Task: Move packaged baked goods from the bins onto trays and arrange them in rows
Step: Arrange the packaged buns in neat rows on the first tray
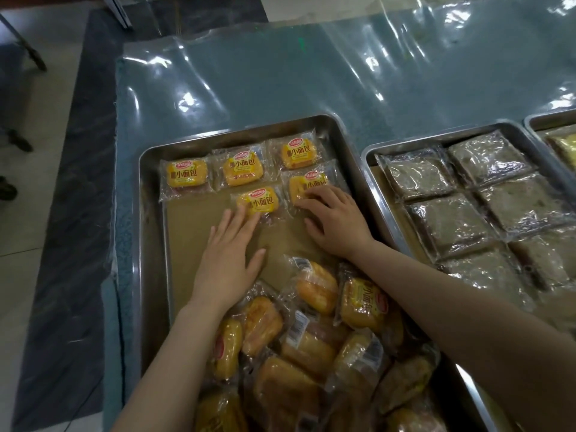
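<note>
On the steel tray (149, 244), five yellow-labelled bread packets lie face up on the brown paper liner (193, 232): three in the far row, two starting the second. The left hand (229, 247) lies flat with straight fingers, its tips touching the middle packet (260, 199). The right hand (335, 222) rests relaxed fingers on the right-end packet (307, 183), gripping nothing. The slick wrappers likely slide easily, so a firm push could shove the far row crooked or overlap the sealed edges. Both forearms cross the loose pile of packets (311, 338) at the near end and might drag some along. Each label reads "小面包"; the red oval logo above it is too small to read, and barcodes show on overturned packets.
</note>
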Demonstrator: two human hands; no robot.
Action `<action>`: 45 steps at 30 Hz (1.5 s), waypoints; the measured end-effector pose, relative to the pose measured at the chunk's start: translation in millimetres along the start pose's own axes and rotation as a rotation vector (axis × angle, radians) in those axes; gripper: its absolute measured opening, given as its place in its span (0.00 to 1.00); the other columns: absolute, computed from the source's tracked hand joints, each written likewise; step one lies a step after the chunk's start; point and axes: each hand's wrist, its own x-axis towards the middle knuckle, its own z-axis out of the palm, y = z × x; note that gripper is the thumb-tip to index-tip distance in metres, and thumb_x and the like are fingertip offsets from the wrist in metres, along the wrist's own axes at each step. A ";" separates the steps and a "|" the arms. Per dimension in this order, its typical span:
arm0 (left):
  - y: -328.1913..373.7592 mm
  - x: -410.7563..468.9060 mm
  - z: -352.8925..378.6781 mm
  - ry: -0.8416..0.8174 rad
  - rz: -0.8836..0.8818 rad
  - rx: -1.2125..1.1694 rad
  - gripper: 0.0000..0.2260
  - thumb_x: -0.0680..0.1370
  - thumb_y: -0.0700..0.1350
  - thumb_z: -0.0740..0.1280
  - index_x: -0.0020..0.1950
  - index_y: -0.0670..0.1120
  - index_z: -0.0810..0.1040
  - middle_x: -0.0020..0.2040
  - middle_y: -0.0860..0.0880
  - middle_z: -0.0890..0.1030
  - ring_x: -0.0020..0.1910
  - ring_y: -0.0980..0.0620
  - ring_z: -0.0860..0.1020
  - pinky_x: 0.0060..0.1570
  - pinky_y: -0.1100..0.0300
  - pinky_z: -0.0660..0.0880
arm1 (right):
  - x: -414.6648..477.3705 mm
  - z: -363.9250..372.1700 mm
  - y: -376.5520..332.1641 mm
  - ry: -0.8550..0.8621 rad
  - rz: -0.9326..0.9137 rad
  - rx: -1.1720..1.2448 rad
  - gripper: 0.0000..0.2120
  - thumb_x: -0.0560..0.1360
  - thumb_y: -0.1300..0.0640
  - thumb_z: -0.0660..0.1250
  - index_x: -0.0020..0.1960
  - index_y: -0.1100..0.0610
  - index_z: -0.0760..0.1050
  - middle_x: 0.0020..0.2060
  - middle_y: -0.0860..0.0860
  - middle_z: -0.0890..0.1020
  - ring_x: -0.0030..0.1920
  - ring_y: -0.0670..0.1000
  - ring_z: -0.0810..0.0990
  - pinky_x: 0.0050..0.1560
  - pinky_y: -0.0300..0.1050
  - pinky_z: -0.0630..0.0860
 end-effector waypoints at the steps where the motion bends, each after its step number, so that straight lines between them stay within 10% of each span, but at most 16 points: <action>1: -1.7 -11.5 -3.7 -0.020 -0.028 -0.048 0.27 0.78 0.57 0.57 0.75 0.59 0.52 0.76 0.57 0.47 0.74 0.58 0.41 0.70 0.56 0.41 | -0.4 -3.6 -1.4 -0.003 0.015 0.033 0.15 0.75 0.54 0.65 0.61 0.53 0.76 0.61 0.53 0.75 0.65 0.56 0.70 0.67 0.58 0.66; 8: -10.5 -101.2 -19.5 -0.171 -0.272 -0.301 0.26 0.77 0.58 0.62 0.73 0.59 0.60 0.75 0.54 0.61 0.72 0.53 0.61 0.71 0.49 0.60 | -22.0 -39.0 -42.8 0.030 0.136 0.228 0.11 0.76 0.59 0.64 0.56 0.55 0.80 0.57 0.50 0.77 0.61 0.52 0.71 0.61 0.43 0.64; 17: -8.5 -151.8 0.3 -0.170 -0.328 -0.316 0.49 0.64 0.73 0.61 0.77 0.54 0.43 0.77 0.55 0.42 0.74 0.58 0.40 0.74 0.51 0.45 | -30.1 -32.3 -124.7 -0.648 -0.336 -0.078 0.22 0.72 0.39 0.66 0.64 0.46 0.73 0.59 0.46 0.78 0.59 0.50 0.75 0.61 0.51 0.66; 25: 0.1 -175.0 11.1 -0.047 -0.413 -0.241 0.52 0.68 0.68 0.66 0.76 0.48 0.36 0.77 0.52 0.38 0.73 0.57 0.36 0.72 0.57 0.41 | -35.1 -13.7 -125.1 -0.754 -0.402 -0.218 0.37 0.65 0.40 0.70 0.71 0.44 0.63 0.61 0.49 0.72 0.63 0.53 0.70 0.64 0.56 0.63; 37: 7.6 -205.7 15.8 -0.127 -0.451 -0.256 0.54 0.66 0.64 0.71 0.75 0.57 0.33 0.74 0.54 0.30 0.75 0.51 0.40 0.69 0.57 0.46 | -22.5 -33.1 -98.3 -0.575 0.281 0.333 0.12 0.79 0.48 0.61 0.50 0.54 0.79 0.40 0.49 0.81 0.42 0.53 0.80 0.39 0.46 0.75; 45: 15.7 -187.9 15.5 -0.110 -0.535 -0.259 0.50 0.69 0.66 0.67 0.75 0.56 0.33 0.75 0.51 0.31 0.75 0.50 0.37 0.72 0.52 0.45 | -31.7 -22.1 -90.7 -0.608 0.222 0.206 0.40 0.66 0.36 0.72 0.72 0.51 0.63 0.57 0.49 0.79 0.54 0.51 0.78 0.50 0.45 0.75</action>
